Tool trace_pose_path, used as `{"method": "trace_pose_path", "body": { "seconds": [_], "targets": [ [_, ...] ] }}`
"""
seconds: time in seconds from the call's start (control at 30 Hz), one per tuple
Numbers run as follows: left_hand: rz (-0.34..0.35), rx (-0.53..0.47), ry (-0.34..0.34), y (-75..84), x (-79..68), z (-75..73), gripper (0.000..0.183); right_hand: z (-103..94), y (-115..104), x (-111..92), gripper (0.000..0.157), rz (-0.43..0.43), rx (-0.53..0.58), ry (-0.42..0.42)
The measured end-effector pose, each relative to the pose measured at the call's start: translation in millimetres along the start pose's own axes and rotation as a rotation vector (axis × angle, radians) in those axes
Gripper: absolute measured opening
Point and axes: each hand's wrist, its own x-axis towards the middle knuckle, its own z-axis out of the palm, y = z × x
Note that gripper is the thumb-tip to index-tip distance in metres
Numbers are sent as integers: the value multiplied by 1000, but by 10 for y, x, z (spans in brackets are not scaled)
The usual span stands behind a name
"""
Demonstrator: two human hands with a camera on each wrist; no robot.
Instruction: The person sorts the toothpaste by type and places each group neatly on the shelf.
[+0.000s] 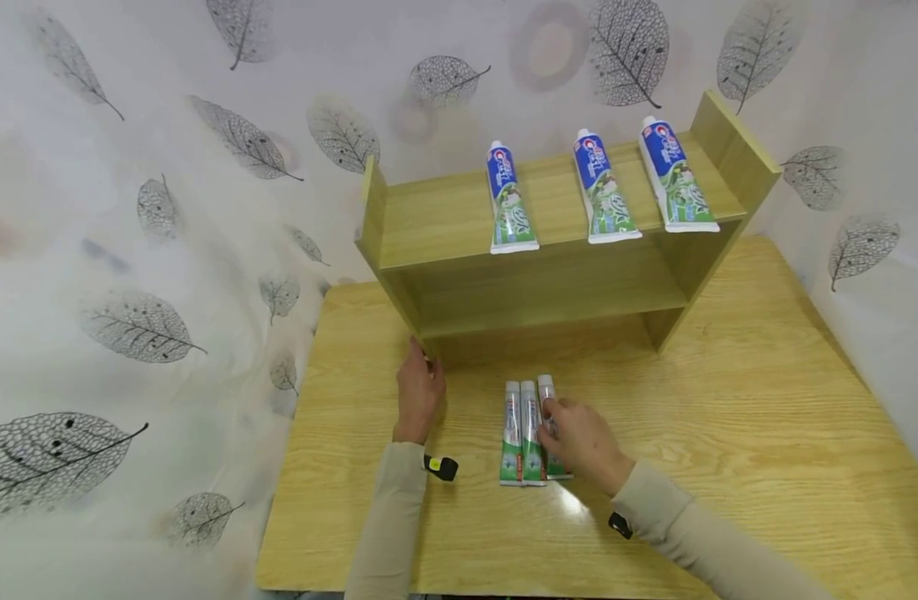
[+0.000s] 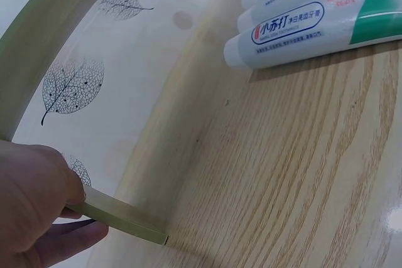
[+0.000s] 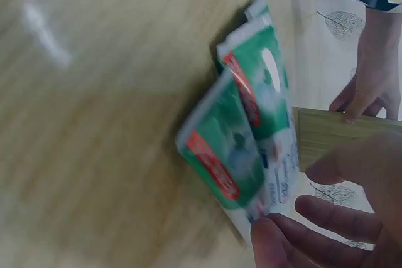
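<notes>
Near the table's middle, my right hand [image 1: 584, 442] holds the rightmost of three white-and-green toothpaste tubes [image 1: 559, 468], its fingers curled about the tube's side. Two matching tubes [image 1: 522, 458] lie close beside it on the left, caps toward the shelf. In the right wrist view the held tube [image 3: 220, 158] overlaps its neighbour slightly; the fingertips' contact is partly hidden. My left hand [image 1: 419, 392] grips the lower front edge of the left side panel [image 2: 122, 218] of a wooden two-tier shelf [image 1: 443, 221], thumb on one face and fingers on the other.
Three larger blue-and-green toothpaste tubes, left [image 1: 511, 204], middle [image 1: 604, 192] and right [image 1: 678, 179], lie on the shelf's upper board, their ends over its front edge. The shelf stands on a wooden table [image 1: 789, 417]. Leaf-patterned covering [image 1: 128, 250] backs the table.
</notes>
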Motion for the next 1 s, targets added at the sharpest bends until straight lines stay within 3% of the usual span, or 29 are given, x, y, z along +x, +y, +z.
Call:
{"method": "trace_pose_path", "body": {
  "seconds": [0.03,0.07,0.13,0.17,0.3,0.37,0.53,0.77,1.0],
  "targets": [
    [-1,13,-1,23,2,-12,35,21,6,-11,13,5,-5,-2],
    [-3,19,0,-66,-2,82,38,40,12,-24,13,8,-8,0],
    [-4,29,1,61,-20,-24,38,78,27,-54,17,3,-26,25],
    [-4,20,4,37,-23,0,39,96,38,-71,19,-3,-37,41],
    [-18,-28,-7,-105,-35,109,39,157,97,-147,26,-7,-71,90],
    [-27,-25,-17,-348,-30,304,41,180,123,-178,30,12,-77,91],
    [-4,23,-23,-455,-35,327,38,235,155,-202,40,68,-50,67],
    [-1,-19,1,-452,-56,331,41,298,143,-193,38,106,12,83],
    [-6,-45,-5,546,45,-389,44,331,140,-184,30,149,15,45]
  ]
}}
